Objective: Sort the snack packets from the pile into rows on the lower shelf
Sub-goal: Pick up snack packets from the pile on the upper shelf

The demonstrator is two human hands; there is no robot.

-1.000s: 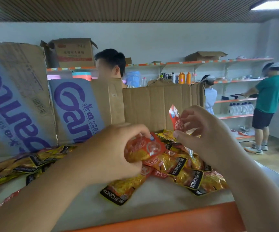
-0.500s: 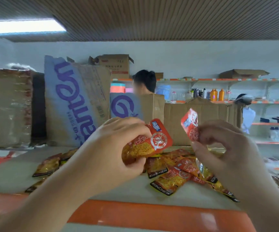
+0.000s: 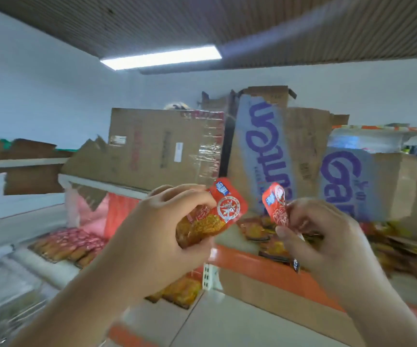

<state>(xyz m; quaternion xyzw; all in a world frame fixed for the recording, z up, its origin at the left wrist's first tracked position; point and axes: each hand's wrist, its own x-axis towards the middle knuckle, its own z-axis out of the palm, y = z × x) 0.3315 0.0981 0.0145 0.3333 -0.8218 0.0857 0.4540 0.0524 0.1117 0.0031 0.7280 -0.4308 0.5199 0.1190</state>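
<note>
Here, red packets (image 3: 230, 209) in left hand (image 3: 157, 236) and right hand (image 3: 327, 236) — "Gan" carton (image 3: 367, 181) behind

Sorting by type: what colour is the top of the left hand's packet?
Packet top: red, white round emblem; head view.

Packet pile (image 3: 258, 230) on upper shelf (image 3: 250, 261), before cardboard boxes (image 3: 165, 146); packet rows (image 3: 69, 246) on lower shelf (image 3: 7, 229), left

I've got the left packet (image 3: 217, 216) red on top, with a white round emblem and a small blue patch, orange-yellow below. The right packet (image 3: 277, 206) is red too, with white markings and a blue patch. The cardboard box (image 3: 260, 151) behind is brown with purple lettering on pale blue. The shelf edge (image 3: 252, 261) is orange, and the pink packets (image 3: 77, 239) sit lower left.
</note>
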